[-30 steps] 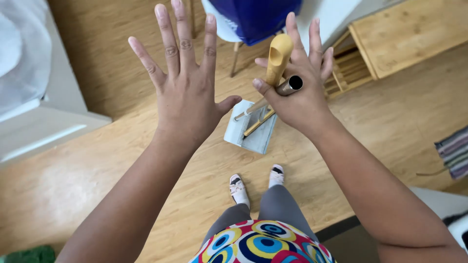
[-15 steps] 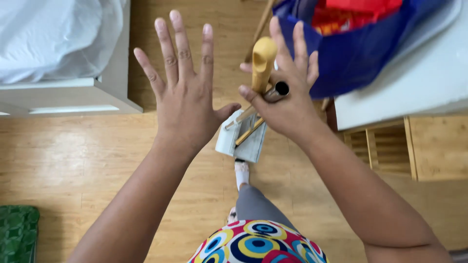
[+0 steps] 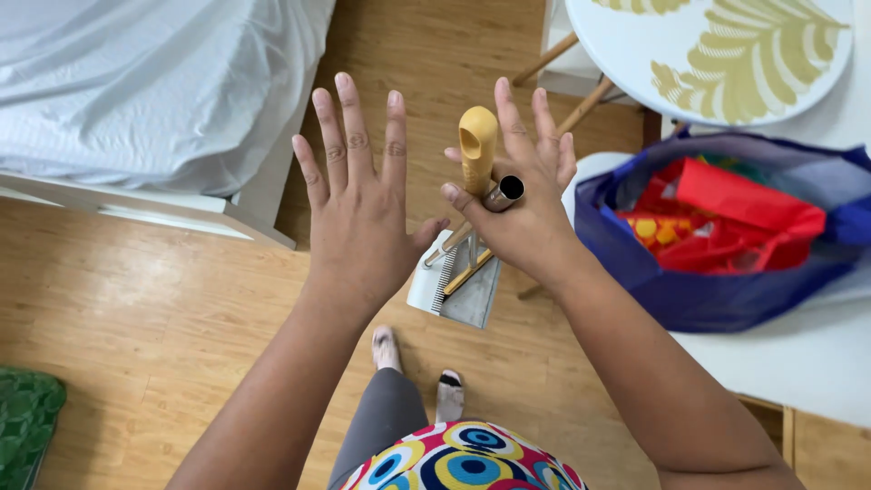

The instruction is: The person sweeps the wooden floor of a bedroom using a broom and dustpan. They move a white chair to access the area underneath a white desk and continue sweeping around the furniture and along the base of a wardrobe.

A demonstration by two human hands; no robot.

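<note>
Head view is showing the left hand (image 3: 363,213) spreading open, empty, while the right hand (image 3: 517,204) is clamping a yellow-handled dustpan-and-brush set (image 3: 476,163).

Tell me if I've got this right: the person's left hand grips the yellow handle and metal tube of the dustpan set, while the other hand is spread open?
Not quite: the head view shows the right hand pinning the yellow handle and metal tube with its thumb. The left hand is the one spread open.
</note>
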